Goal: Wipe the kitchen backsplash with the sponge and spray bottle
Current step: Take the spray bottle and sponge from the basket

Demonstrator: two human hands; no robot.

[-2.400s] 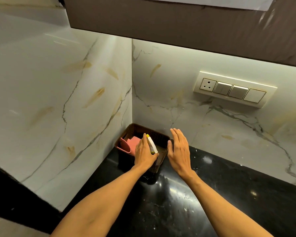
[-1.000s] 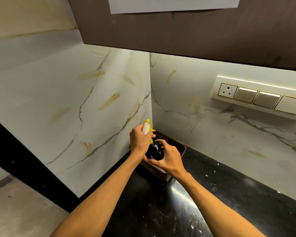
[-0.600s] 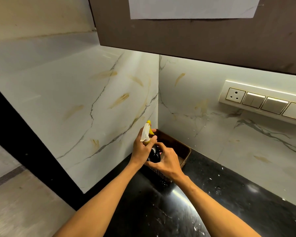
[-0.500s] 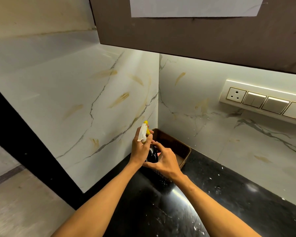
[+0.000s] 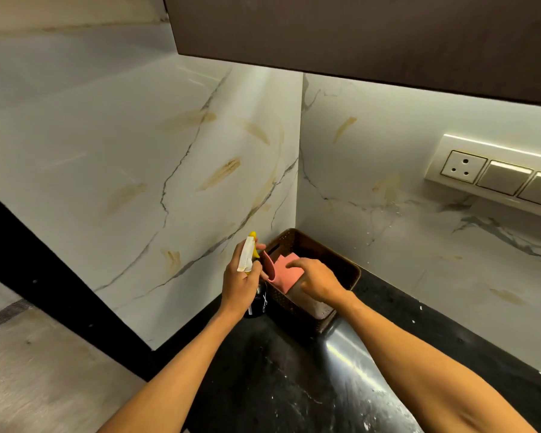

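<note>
The left hand [image 5: 239,284] is closed around the neck of the spray bottle [image 5: 246,256]. The white and yellow head is seen above the fingers and the dark body below the palm. The bottle is held upright, just beside the left wall of the basket [image 5: 322,248]. Whether its base touches the counter [image 5: 294,385] cannot be told. The right hand [image 5: 317,281] is placed inside the basket, with its bent fingers laid on the pink sponge [image 5: 281,273]. Whether the sponge is gripped or only touched cannot be told, because the thumb is hidden. The two hands are apart, with the sponge between them. The basket is set in the corner of the counter, close to the backsplash [image 5: 169,170]. Brownish streaks are seen on both marble walls. A switch panel [image 5: 494,175] is fixed on the right wall, under the cabinet [image 5: 356,32].
</note>
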